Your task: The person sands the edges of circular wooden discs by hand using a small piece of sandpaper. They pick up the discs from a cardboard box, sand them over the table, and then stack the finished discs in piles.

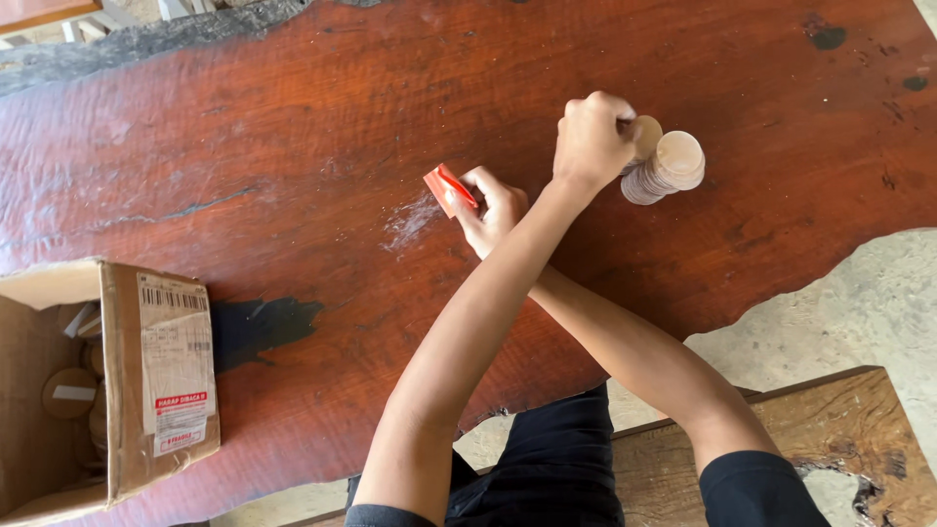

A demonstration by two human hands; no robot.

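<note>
Sanding step judged in hand: red sanding pad [450, 187] gripped in right hand [491, 208] on wooden table [293, 146], arms crossed; left hand [591, 139] clenched on wooden disc [644, 135] atop disc stack [666, 169]; steady placement called for next

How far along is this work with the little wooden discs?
Looks done: a stack of wooden discs stands on the table, where pale dust lies. In hand: the left hand holds one disc at the stack; the right hand grips a red pad. Left, perhaps: more discs in the cardboard box.
</note>
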